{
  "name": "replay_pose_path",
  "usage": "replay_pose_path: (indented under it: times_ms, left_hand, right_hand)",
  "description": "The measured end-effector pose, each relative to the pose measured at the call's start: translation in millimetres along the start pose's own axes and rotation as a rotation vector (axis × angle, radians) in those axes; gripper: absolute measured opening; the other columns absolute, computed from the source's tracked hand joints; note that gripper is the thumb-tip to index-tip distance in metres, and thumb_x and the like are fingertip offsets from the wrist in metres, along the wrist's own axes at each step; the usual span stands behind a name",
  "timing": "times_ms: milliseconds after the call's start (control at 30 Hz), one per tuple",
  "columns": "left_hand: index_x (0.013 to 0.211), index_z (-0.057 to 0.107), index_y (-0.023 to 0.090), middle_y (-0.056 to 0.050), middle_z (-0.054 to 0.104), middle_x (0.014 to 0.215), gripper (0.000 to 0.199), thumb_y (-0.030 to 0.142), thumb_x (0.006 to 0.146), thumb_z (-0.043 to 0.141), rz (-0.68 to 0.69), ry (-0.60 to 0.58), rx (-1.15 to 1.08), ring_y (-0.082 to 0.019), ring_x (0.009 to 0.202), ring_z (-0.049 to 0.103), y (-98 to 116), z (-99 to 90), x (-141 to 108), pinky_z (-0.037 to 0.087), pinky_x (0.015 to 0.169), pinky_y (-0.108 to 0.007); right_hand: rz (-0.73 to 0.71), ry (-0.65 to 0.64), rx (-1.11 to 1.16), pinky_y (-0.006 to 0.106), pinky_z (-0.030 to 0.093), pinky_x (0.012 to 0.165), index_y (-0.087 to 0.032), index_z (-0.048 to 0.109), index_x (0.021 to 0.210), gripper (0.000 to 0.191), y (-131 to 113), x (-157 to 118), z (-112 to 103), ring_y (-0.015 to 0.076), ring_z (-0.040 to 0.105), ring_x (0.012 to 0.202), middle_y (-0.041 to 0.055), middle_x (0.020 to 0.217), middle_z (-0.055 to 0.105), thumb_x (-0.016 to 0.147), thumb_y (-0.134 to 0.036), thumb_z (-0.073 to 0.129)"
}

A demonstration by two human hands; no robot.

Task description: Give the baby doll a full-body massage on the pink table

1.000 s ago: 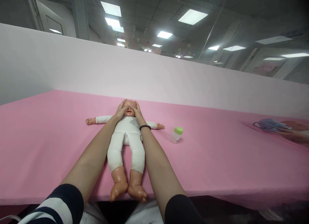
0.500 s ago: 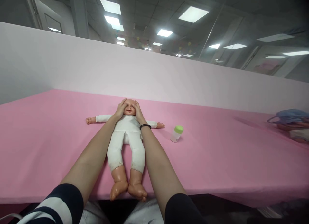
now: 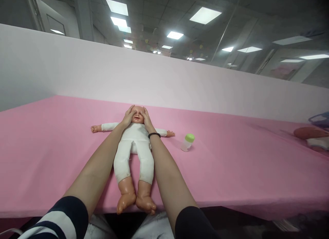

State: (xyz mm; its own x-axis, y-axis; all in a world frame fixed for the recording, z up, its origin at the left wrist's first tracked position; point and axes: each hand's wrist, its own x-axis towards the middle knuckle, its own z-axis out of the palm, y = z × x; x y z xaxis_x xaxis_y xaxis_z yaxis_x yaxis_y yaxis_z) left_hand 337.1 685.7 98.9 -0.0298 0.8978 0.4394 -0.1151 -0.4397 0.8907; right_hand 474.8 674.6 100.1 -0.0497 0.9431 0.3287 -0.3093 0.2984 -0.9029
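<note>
A baby doll lies on its back on the pink-covered table, its feet towards me and its arms spread sideways. Its body is white cloth; head, hands and feet are skin-toned plastic. My left hand cups the left side of the doll's head, thumb by the eye. Around the other side of the head curves my right hand, a dark beaded bracelet on its wrist. Both palms press on the head, and the thumbs cover the eyes. A small clear bottle with a green cap stands right of the doll's hand.
The pink table ends at a low white wall with glass above it. At the far right edge, part of another doll and something bluish are cut off by the frame.
My hands stay around the doll's head with hardly any movement. At the far right, the blue thing has shifted away towards the frame's edge, uncovering more of the other doll.
</note>
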Motion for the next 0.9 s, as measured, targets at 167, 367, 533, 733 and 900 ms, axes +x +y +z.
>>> replay_pose_path:
  times_ms: [167, 367, 533, 733, 900]
  left_hand:
    - [0.140, 0.055, 0.018, -0.012, 0.058, 0.141, 0.058, 0.038, 0.086, 0.057, 0.014, 0.008, -0.031, -0.027, 0.130, 0.056, -7.0, 1.7, 6.9, 0.043, 0.114, -0.042]
    - [0.142, 0.055, 0.022, -0.010, 0.056, 0.145, 0.061, 0.039, 0.084, 0.064, 0.018, 0.002, 0.020, -0.029, 0.134, 0.052, 0.4, -1.3, -1.7, 0.039, 0.117, -0.043]
    - [0.143, 0.055, 0.023, -0.010, 0.055, 0.146, 0.065, 0.038, 0.082, 0.069, 0.031, -0.001, 0.037, -0.029, 0.136, 0.050, 5.2, -2.5, -7.3, 0.037, 0.118, -0.042]
    - [0.139, 0.058, 0.022, -0.010, 0.059, 0.141, 0.057, 0.038, 0.085, 0.064, 0.015, 0.012, -0.008, -0.029, 0.134, 0.053, 1.6, 0.2, -0.8, 0.039, 0.117, -0.043]
    - [0.137, 0.059, 0.020, -0.011, 0.059, 0.141, 0.056, 0.039, 0.085, 0.063, 0.016, 0.032, -0.029, -0.030, 0.132, 0.055, -1.7, 3.8, 2.3, 0.041, 0.115, -0.044]
  right_hand:
    - [0.027, 0.004, 0.041, 0.037, 0.041, 0.118, -0.028, 0.044, 0.148, 0.071, -0.3, 1.7, 1.5, 0.0198, 0.049, 0.139, 0.0018, 0.156, 0.044, 0.080, -0.040, 0.062]
    - [0.024, -0.008, 0.001, 0.037, 0.043, 0.116, -0.028, 0.042, 0.151, 0.081, -5.7, -6.3, 0.5, 0.0223, 0.051, 0.137, 0.0037, 0.156, 0.044, 0.078, -0.046, 0.070]
    - [-0.010, 0.010, -0.075, 0.035, 0.035, 0.122, -0.029, 0.046, 0.147, 0.080, -5.4, -7.0, -1.2, 0.0213, 0.042, 0.145, 0.0010, 0.160, 0.038, 0.075, -0.047, 0.073]
    - [0.012, 0.009, 0.020, 0.037, 0.043, 0.117, -0.024, 0.043, 0.148, 0.077, -1.6, -0.6, 1.4, 0.0221, 0.051, 0.136, 0.0055, 0.156, 0.043, 0.077, -0.042, 0.065]
    - [0.013, 0.005, 0.039, 0.037, 0.043, 0.117, -0.026, 0.045, 0.146, 0.070, -1.9, -1.4, 3.1, 0.0208, 0.051, 0.137, 0.0027, 0.153, 0.047, 0.079, -0.040, 0.061]
